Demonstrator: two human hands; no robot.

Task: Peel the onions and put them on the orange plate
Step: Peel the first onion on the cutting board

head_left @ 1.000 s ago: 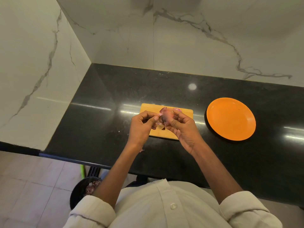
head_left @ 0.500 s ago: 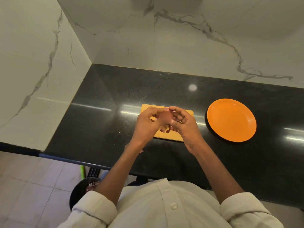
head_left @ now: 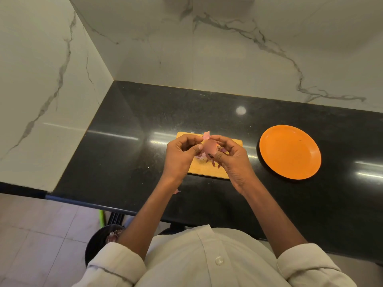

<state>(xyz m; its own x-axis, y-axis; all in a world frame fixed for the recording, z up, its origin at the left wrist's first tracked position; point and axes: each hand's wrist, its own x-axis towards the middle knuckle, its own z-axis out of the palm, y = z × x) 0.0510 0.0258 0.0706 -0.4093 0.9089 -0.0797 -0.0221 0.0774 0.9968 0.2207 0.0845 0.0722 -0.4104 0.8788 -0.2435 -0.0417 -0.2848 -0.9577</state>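
Note:
A small red onion (head_left: 210, 147) is held above the wooden cutting board (head_left: 205, 169). My right hand (head_left: 230, 157) grips it with thumb and fingers curled round it. My left hand (head_left: 181, 155) pinches a strip of pink skin (head_left: 206, 135) that sticks up from the onion's top. Loose pink peels (head_left: 202, 157) lie on the board beneath the hands. The orange plate (head_left: 290, 152) sits on the black counter to the right of the board, with nothing on it.
The black stone counter (head_left: 128, 154) meets marble walls at the back and left. A scrap of peel (head_left: 176, 191) lies on the counter near my left wrist. A dark bin (head_left: 99, 241) with peels stands on the floor below the counter edge.
The onion has been turned in my hands, and a strip of skin has lifted away from its top. Both hands stay over the board.

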